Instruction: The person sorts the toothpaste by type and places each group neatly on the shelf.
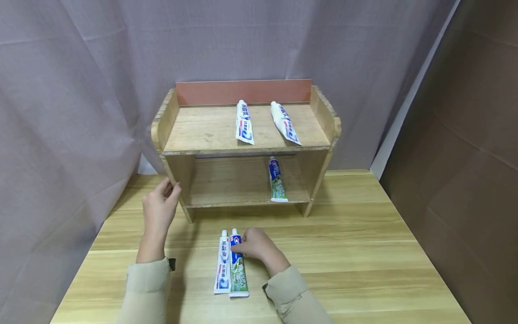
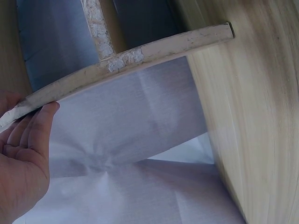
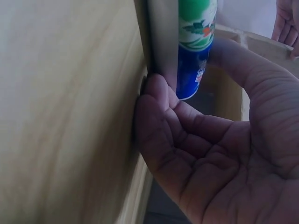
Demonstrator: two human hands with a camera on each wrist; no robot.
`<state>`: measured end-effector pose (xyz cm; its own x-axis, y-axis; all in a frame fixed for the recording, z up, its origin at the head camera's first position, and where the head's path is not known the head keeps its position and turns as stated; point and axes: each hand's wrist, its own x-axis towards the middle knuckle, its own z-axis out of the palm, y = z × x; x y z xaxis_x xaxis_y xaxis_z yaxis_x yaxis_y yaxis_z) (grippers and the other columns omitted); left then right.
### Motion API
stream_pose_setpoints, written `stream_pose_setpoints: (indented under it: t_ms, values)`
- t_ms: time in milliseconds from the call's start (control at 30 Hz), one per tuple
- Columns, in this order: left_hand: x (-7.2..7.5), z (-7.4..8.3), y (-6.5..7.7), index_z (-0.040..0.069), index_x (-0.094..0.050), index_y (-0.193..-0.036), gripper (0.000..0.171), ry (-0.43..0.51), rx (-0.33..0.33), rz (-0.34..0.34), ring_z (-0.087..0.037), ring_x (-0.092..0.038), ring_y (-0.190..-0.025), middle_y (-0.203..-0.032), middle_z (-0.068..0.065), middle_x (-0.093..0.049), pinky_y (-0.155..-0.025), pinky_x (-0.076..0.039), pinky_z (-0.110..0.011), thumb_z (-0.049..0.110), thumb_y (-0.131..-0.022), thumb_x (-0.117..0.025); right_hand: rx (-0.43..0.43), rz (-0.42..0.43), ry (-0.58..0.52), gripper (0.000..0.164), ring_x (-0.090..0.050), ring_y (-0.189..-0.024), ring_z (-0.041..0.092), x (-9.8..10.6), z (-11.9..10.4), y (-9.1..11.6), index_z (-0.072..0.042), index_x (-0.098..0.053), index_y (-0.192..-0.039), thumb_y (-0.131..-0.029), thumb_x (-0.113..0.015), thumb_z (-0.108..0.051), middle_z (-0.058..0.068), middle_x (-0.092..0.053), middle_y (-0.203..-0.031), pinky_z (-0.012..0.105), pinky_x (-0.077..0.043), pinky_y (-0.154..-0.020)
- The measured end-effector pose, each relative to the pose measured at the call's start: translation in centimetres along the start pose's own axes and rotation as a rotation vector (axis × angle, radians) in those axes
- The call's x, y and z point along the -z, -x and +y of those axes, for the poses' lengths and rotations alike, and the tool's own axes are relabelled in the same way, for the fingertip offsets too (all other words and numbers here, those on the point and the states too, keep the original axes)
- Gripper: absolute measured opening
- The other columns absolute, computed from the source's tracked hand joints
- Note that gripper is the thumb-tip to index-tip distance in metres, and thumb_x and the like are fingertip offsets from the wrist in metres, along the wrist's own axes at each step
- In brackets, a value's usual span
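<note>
My left hand (image 1: 159, 208) grips the front edge of the left side panel of a small wooden shelf (image 1: 214, 144); in the left wrist view its fingers (image 2: 41, 128) lie against the panel. On the table, my right hand (image 1: 261, 248) pinches a blue and green toothpaste tube (image 1: 238, 274) near its cap end. The right wrist view shows this tube (image 3: 196, 28) between thumb and fingers, close to the tabletop. Beside it on the left lies a white toothpaste tube (image 1: 222, 267), its cap also toward the shelf.
Two white toothpaste tubes, one in the middle (image 1: 244, 121) and one farther right (image 1: 284, 122), lie on the upper board. A blue and green tube (image 1: 277, 180) lies on the lower board. Grey cloth (image 1: 243, 40) hangs behind; a brown panel (image 1: 457, 157) borders the right.
</note>
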<state>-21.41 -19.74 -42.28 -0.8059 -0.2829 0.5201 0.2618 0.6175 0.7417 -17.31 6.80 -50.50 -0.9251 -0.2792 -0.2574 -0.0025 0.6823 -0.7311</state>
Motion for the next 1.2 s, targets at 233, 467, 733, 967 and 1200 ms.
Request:
stream_pose_setpoints:
  t_ms: [233,467,733,967,1200]
  values:
    - [0.04,0.01,0.04,0.007,-0.075,-0.113,0.024,-0.01,0.001,0.006,-0.032,-0.074,-0.094,-0.104,-0.018,-0.073,-0.082,-0.061,-0.039,0.02,-0.095,-0.068,0.035,0.001,0.084,0.049,-0.037,-0.04,0.008,-0.06,-0.04,-0.4,-0.018,-0.047,-0.052,-0.079,-0.082,-0.04,-0.01,-0.042,-0.044,0.021,-0.03,-0.039]
    - [0.04,0.05,-0.03,0.006,-0.074,-0.118,0.028,0.002,0.009,0.003,-0.029,-0.074,-0.095,-0.106,-0.016,-0.074,-0.082,-0.061,-0.036,0.02,-0.095,-0.066,0.021,0.03,0.078,0.047,-0.034,-0.042,0.008,-0.15,-0.17,-0.3,-0.018,-0.045,-0.054,-0.077,-0.082,-0.035,-0.009,-0.04,-0.048,0.02,-0.027,-0.038]
    - [-0.01,0.08,0.02,0.005,-0.073,-0.119,0.028,0.022,0.008,-0.004,-0.03,-0.074,-0.096,-0.108,-0.017,-0.073,-0.082,-0.06,-0.033,0.018,-0.095,-0.067,0.002,0.038,0.083,0.045,-0.033,-0.042,0.008,-0.12,-0.13,-0.22,-0.018,-0.044,-0.054,-0.077,-0.081,-0.03,-0.009,-0.037,-0.048,0.02,-0.027,-0.038]
    - [0.04,-0.05,0.04,0.005,-0.073,-0.119,0.028,0.022,0.006,-0.005,-0.03,-0.074,-0.096,-0.108,-0.017,-0.073,-0.082,-0.06,-0.034,0.018,-0.095,-0.067,0.032,0.028,0.118,0.048,-0.032,-0.041,0.007,-0.21,-0.04,-0.17,-0.019,-0.042,-0.053,-0.078,-0.08,-0.034,-0.011,-0.035,-0.047,0.02,-0.025,-0.037]
    - [0.02,-0.06,-0.02,0.004,-0.073,-0.118,0.027,0.025,-0.003,-0.004,-0.031,-0.074,-0.095,-0.106,-0.018,-0.073,-0.081,-0.06,-0.034,0.018,-0.095,-0.067,0.06,0.007,0.141,0.05,-0.033,-0.04,0.007,0.22,-0.41,0.06,-0.018,-0.044,-0.052,-0.078,-0.082,-0.038,-0.01,-0.039,-0.046,0.02,-0.026,-0.037]
